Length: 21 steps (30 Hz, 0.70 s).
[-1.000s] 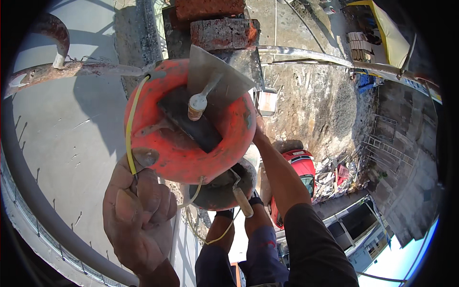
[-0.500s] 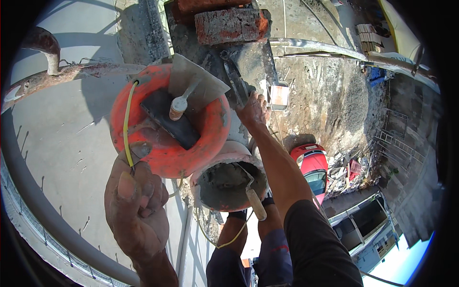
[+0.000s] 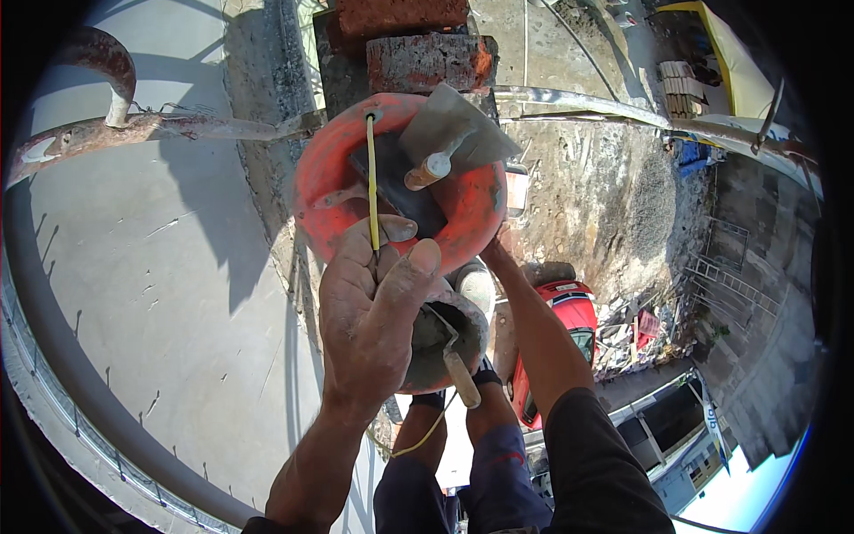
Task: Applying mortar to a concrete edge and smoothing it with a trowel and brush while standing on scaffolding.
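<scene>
My left hand (image 3: 363,329) is closed round the yellow cord handle (image 3: 373,182) of an orange-red bucket (image 3: 322,173), which hangs tilted from it. In the bucket lie a wide-bladed trowel (image 3: 438,129) with a wooden handle and a dark flat slab (image 3: 407,200). My right hand (image 3: 499,244) reaches behind the bucket's right edge; its fingers are hidden. Below, between my arms, stands a second bucket (image 3: 477,336) with grey mortar inside. A small trowel (image 3: 460,376) leans over its rim, wooden handle outward.
Two bricks (image 3: 431,62) rest on a dark board beyond the bucket. A rusty pipe rail (image 3: 205,129) crosses on the left, another pipe (image 3: 583,102) on the right. Far below are a red car (image 3: 574,311), rubble (image 3: 623,334) and a ladder (image 3: 737,285).
My left hand has swung the orange-red bucket right. It now covers the dark metal tool and much of the board that showed near my right hand. That hand has moved down behind the bucket.
</scene>
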{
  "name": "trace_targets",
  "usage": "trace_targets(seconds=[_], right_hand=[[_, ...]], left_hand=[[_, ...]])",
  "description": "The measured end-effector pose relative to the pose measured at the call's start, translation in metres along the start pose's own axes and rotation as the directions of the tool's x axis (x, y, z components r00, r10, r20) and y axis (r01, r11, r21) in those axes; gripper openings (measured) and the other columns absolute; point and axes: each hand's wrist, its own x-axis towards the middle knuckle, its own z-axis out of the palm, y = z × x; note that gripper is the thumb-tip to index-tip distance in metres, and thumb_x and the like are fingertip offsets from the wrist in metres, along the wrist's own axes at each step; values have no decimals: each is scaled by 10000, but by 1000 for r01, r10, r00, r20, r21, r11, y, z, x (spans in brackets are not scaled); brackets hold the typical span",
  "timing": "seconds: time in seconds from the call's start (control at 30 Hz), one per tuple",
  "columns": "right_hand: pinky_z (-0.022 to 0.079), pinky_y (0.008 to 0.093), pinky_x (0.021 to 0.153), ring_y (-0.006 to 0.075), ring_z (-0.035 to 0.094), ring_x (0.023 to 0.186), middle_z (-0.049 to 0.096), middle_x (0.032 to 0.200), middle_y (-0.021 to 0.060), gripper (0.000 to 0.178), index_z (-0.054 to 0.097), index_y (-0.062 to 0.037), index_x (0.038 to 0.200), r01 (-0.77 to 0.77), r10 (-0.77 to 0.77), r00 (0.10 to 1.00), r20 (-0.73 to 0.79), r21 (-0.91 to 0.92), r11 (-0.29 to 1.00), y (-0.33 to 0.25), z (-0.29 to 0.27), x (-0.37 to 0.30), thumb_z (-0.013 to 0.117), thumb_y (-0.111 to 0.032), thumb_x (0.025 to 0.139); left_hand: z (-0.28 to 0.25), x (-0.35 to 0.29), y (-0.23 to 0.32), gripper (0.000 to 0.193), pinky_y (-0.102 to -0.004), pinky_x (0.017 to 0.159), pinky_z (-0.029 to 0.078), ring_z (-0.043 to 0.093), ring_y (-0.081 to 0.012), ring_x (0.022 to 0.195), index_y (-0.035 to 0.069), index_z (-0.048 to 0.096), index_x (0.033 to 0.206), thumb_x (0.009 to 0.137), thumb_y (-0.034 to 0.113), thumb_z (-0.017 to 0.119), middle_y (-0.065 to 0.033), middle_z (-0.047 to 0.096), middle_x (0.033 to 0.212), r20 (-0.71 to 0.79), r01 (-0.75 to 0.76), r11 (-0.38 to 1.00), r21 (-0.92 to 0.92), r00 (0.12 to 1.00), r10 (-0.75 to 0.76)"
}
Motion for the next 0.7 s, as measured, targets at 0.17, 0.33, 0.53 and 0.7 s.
trace_targets(seconds=[0.17, 0.33, 0.53, 0.7], right_hand=[[510, 385, 784, 257, 628, 917, 645, 1022, 163, 468, 508, 33, 1251, -282, 124, 880, 458, 296, 913, -70, -56, -56, 611, -278, 918], [512, 398, 791, 259, 640, 884, 677, 1017, 159, 317, 623, 23, 1127, -548, 423, 533, 733, -82, 833, -131, -153, 15, 590, -217, 923], [501, 310, 687, 156, 602, 733, 662, 822, 93, 214, 655, 14, 1022, -478, 216, 632, 744, 155, 865, -216, -278, 111, 578, -162, 927], [501, 323, 689, 170, 625, 739, 657, 801, 87, 242, 638, -14, 1113, -592, 126, 603, 788, 335, 733, -221, -299, 81, 551, -181, 961]], left_hand=[[-16, -11, -18, 332, -200, 557, 302, 343, -2, 605, 0, 479, 1184, 949, 169, 640, 69, 442, 735, -25, 79, 997, 9, 997, -79], [-14, -8, -36, 325, -192, 563, 344, 408, -6, 627, -10, 466, 1202, 946, 115, 622, 55, 471, 743, 9, 35, 995, 93, 999, -36], [-20, -19, -56, 492, -274, 689, 468, 575, -117, 756, -50, 432, 1344, 946, 176, 612, -67, 590, 854, 56, 24, 948, 317, 997, -44], [-11, -38, -38, 664, -530, 1078, 347, 430, -436, 1317, -72, 460, 1348, 948, 442, 590, -294, 473, 1373, 261, -285, 379, 880, 958, 115]])
